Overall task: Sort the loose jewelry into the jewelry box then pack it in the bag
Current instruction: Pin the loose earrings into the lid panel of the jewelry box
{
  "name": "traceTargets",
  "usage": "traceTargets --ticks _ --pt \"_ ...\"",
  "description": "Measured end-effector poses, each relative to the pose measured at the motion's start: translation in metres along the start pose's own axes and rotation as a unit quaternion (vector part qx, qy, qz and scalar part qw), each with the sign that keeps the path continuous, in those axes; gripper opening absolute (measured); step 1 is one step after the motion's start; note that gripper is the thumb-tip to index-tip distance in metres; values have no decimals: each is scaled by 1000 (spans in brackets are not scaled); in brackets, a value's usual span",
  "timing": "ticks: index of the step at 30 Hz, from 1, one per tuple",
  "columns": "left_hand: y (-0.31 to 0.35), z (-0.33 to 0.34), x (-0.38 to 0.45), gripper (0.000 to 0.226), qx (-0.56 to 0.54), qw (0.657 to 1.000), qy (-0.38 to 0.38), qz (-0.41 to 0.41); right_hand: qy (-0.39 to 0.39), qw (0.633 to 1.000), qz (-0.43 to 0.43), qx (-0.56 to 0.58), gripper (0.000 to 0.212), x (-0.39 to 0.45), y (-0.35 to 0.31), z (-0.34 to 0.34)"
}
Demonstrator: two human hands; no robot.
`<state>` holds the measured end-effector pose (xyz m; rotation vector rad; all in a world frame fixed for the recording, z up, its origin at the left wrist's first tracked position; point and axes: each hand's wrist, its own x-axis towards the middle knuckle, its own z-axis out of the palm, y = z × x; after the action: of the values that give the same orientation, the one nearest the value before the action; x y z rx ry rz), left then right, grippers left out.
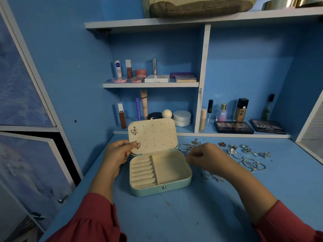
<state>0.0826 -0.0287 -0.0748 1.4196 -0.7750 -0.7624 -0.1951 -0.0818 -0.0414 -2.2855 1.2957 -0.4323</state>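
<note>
we see two bare hands, the left hand (116,153) and the right hand (205,158), with no rings, bracelets or watch visible on the fingers or wrists. both forearms are uncovered from the wrist up to where the clothing begins. we wear a dark red, long-sleeved top: the left sleeve (90,219) is loose and gathered into soft folds near its cuff, and the right sleeve (288,222) ends in a plain edge, its fabric falling in looser creases toward the frame's corner.
</note>
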Motion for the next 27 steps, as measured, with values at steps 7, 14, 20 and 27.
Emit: traceTargets --ticks 7,14,20,27 --pt "-1 0 0 12 -5 1000 -5 5 45 998 44 -3 10 -1 24 -23" --pt "-2 -1 1 13 -5 1000 -13 8 -5 992 56 -112 9 3 26 -16" --pt "-1 -1 -1 12 -17 1000 -10 8 -6 991 44 -128 10 3 26 -12" --pt "3 4 -6 5 -43 999 25 12 19 996 32 -82 4 2 24 -10"
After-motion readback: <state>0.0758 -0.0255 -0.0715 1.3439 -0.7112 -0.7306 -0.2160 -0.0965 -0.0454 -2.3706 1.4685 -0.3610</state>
